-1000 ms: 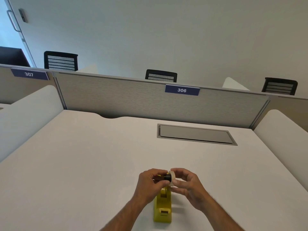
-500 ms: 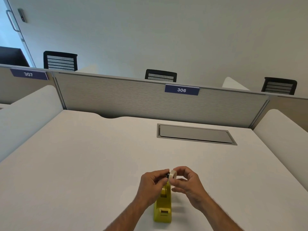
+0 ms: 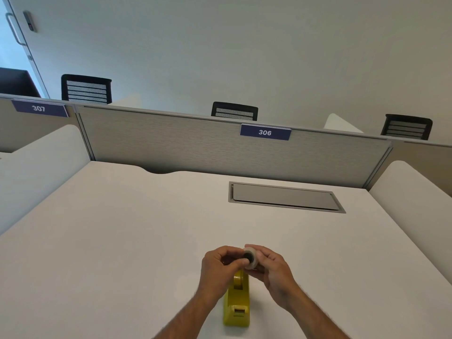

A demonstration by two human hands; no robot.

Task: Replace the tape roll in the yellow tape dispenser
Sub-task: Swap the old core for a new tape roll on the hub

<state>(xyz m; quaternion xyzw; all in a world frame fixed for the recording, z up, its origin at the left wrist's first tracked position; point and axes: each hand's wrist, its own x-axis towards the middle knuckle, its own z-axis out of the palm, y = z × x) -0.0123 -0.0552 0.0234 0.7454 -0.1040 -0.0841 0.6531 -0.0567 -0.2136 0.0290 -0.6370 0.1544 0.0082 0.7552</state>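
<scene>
Centrally, both hands' fingers (image 3: 263,256) pinching tape roll (image 3: 250,258) above yellow dispenser (image 3: 237,299), desk (image 3: 110,241) edges far.

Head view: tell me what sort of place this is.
Most likely an open-plan office or study hall: a white desk behind a grey partition with number plate 306, and mesh chairs beyond it.

1. Yellow tape dispenser (image 3: 237,305) on plain white bench (image 3: 122,241).
2. Pale whitish tape roll (image 3: 252,261) with black core, above dispenser.
3. Grey speckled partition (image 3: 171,143) beyond dispenser; navy labels (image 3: 265,132), white numerals.
4. Black chairs (image 3: 86,88), white-striped backs, behind partition.
</scene>
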